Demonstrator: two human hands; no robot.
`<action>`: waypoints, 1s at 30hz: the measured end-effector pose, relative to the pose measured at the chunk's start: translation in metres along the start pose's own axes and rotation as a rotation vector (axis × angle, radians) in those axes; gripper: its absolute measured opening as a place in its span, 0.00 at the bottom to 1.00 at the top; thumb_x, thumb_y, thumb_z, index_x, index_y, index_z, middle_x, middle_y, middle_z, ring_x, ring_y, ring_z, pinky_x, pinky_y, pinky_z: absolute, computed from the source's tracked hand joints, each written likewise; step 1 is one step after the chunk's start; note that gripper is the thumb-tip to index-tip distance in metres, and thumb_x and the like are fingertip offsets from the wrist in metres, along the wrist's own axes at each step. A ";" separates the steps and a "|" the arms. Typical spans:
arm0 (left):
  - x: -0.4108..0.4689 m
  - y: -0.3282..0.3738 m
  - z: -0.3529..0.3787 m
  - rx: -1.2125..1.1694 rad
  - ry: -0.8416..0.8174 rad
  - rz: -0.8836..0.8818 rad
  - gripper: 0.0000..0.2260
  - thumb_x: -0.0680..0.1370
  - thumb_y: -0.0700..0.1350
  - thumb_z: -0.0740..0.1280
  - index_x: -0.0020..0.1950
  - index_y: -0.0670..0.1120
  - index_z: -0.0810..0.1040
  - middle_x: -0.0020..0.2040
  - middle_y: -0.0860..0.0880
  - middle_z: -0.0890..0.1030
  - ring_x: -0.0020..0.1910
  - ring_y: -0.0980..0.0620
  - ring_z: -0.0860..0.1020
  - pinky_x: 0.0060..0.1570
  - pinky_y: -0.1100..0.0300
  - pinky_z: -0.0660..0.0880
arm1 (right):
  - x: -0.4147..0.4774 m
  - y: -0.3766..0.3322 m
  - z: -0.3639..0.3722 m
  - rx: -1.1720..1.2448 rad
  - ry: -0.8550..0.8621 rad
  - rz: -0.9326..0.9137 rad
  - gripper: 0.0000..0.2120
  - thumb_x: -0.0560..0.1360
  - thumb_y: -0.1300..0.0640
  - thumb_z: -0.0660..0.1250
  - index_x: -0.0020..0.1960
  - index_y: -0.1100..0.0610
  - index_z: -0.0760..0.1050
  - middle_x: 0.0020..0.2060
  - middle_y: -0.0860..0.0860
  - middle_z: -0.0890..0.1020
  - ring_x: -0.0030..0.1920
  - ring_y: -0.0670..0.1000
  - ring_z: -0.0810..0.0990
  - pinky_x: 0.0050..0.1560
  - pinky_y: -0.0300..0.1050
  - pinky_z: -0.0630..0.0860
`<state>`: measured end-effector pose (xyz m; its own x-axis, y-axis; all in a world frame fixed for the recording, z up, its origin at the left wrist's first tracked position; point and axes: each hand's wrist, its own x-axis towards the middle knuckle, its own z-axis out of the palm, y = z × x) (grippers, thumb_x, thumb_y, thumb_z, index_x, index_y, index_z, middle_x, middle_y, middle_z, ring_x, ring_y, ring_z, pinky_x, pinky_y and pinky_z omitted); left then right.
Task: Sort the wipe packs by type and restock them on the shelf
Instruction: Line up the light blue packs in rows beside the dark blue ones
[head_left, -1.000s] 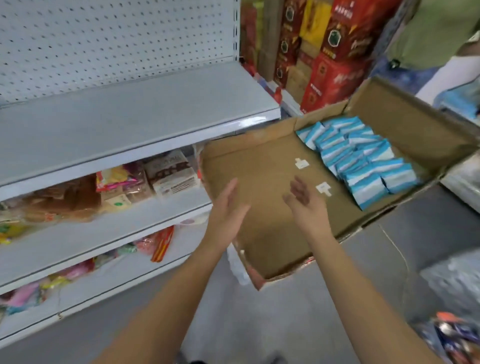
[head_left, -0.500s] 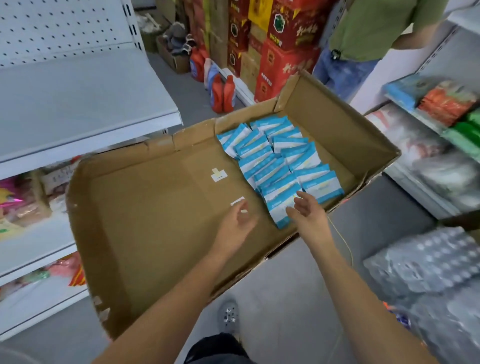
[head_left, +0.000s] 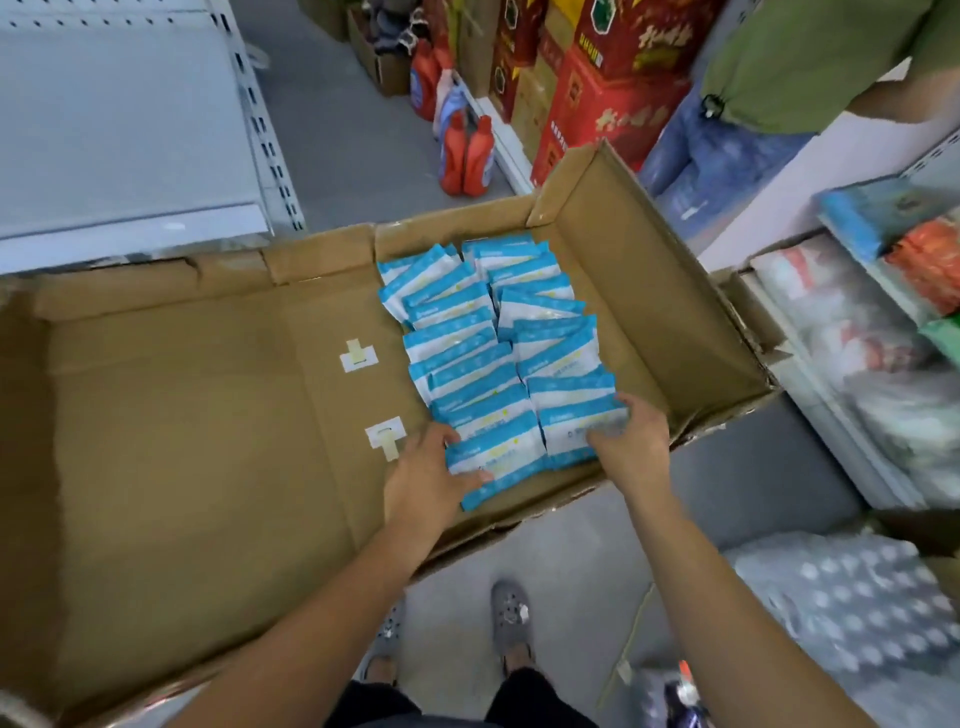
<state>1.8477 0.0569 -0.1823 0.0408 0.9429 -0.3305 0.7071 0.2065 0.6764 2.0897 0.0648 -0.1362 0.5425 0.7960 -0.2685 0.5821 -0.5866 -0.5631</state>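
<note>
A wide, shallow cardboard box (head_left: 171, 467) fills the middle of the view. Several blue-and-white wipe packs (head_left: 467, 332) lie in two overlapping rows at its right end. My left hand (head_left: 431, 475) grips the nearest pack of the left row (head_left: 496, 454), thumb on top of it. My right hand (head_left: 631, 441) holds the nearest pack of the right row (head_left: 576, 431), fingers curled over its right edge. The grey shelf (head_left: 124, 156) stands bare at the upper left, beyond the box.
Red detergent bottles (head_left: 467, 156) and red cartons (head_left: 602, 88) stand on the floor behind the box. A person in a green shirt (head_left: 810, 57) stands at the upper right. Shelves of packaged goods (head_left: 883, 322) and wrapped bottles (head_left: 852, 608) line the right.
My view has swung right, from the shelf to the box. Both hands have moved forward from the bare cardboard onto the nearest wipe packs and taken hold of them.
</note>
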 end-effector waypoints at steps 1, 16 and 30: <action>0.000 0.003 0.004 0.056 0.032 -0.010 0.24 0.67 0.59 0.78 0.57 0.54 0.73 0.57 0.54 0.76 0.56 0.52 0.76 0.58 0.50 0.75 | 0.011 0.002 -0.002 -0.067 -0.034 -0.005 0.32 0.67 0.56 0.74 0.70 0.55 0.71 0.63 0.58 0.76 0.65 0.60 0.74 0.66 0.56 0.72; -0.026 0.002 -0.034 -0.610 0.254 -0.354 0.13 0.75 0.40 0.76 0.57 0.46 0.81 0.52 0.46 0.86 0.48 0.51 0.85 0.52 0.53 0.82 | 0.056 -0.031 -0.035 0.342 -0.632 -0.096 0.14 0.70 0.66 0.77 0.54 0.60 0.80 0.51 0.51 0.85 0.44 0.48 0.84 0.37 0.36 0.80; -0.145 -0.095 -0.209 -0.929 0.671 -0.208 0.12 0.77 0.44 0.73 0.57 0.40 0.81 0.52 0.46 0.86 0.51 0.48 0.86 0.50 0.53 0.83 | -0.081 -0.205 0.060 0.511 -0.892 -0.408 0.09 0.73 0.62 0.75 0.53 0.57 0.81 0.49 0.53 0.87 0.52 0.55 0.86 0.59 0.62 0.79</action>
<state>1.6271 -0.0451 -0.0611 -0.5938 0.7596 -0.2653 -0.1448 0.2235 0.9639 1.8898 0.1301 -0.0462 -0.3847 0.8579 -0.3406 0.1875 -0.2887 -0.9389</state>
